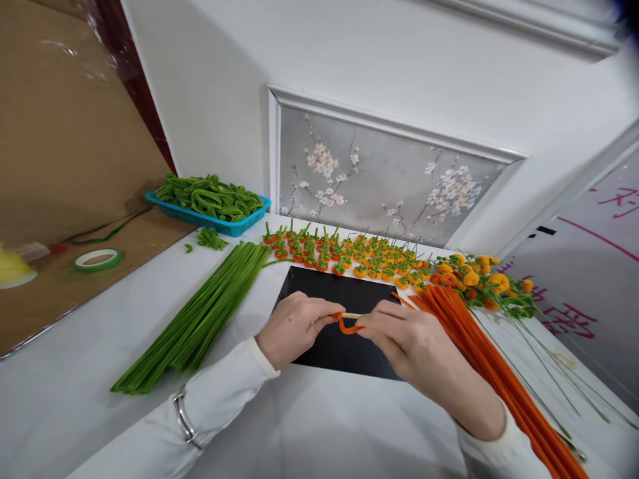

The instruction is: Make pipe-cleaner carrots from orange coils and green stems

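Observation:
Above a black mat [344,349], a thin pale wooden stick [352,315] spans the gap between my two hands. An orange pipe cleaner [346,328] curves below the stick in a small loop, its one end at the left fingertips and the other at the right. My left hand [297,326] is closed, thumb and forefinger pinching the pipe cleaner against the stick. On the other side my right hand [417,342] is closed too, gripping the pipe cleaner and the stick's other end. The fingers hide both ends of the stick.
Green pipe cleaners [200,319] lie bundled at left, orange ones [474,352] at right. Small orange and yellow pumpkin-like pieces [324,256] stand behind the mat, near yellow-orange flowers [474,276]. A blue basket [234,228] holds green loops. Green tape [98,259] lies far left.

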Action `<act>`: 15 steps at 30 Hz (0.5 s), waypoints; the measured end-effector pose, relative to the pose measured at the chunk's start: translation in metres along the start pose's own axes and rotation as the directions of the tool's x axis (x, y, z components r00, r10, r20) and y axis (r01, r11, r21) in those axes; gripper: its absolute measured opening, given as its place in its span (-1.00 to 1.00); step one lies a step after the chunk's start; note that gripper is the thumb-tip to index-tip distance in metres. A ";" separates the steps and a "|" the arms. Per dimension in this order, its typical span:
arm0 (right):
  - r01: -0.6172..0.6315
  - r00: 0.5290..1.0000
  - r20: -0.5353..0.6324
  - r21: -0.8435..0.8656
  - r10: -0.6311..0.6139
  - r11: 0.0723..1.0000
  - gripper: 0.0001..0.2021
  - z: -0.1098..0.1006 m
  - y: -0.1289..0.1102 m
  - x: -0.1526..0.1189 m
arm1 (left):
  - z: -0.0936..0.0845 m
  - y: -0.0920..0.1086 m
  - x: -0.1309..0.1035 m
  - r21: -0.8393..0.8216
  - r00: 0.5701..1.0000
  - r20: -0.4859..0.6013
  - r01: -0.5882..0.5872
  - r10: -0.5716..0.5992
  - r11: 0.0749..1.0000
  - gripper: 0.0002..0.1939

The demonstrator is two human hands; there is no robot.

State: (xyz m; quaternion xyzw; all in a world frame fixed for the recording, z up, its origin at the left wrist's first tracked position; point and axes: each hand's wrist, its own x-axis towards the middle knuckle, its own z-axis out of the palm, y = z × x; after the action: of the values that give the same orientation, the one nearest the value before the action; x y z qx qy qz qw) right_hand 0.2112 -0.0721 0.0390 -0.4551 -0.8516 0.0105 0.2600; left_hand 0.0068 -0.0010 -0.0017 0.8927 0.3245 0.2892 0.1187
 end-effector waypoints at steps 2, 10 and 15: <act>-0.007 0.996 -0.085 0.035 0.010 0.999 -0.78 0.004 0.006 0.003 | 0.001 0.001 0.000 -0.001 0.999 0.021 -0.049 0.049 0.999 -0.77; -0.109 0.979 -0.167 0.080 0.121 0.991 -0.82 0.014 0.026 0.011 | 0.002 0.013 -0.002 0.021 0.980 0.130 -0.157 0.153 0.987 -0.83; -0.198 0.976 -0.080 0.039 0.201 0.979 -0.74 0.021 0.033 0.015 | 0.002 0.019 -0.003 -0.009 0.968 0.159 -0.194 0.192 0.981 -0.80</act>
State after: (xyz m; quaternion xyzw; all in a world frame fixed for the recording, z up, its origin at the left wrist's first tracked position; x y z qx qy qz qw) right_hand 0.2207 -0.0365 0.0187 -0.5342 -0.7898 0.0306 0.2999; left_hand 0.0157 -0.0170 0.0034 0.9407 0.2266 0.2261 0.1125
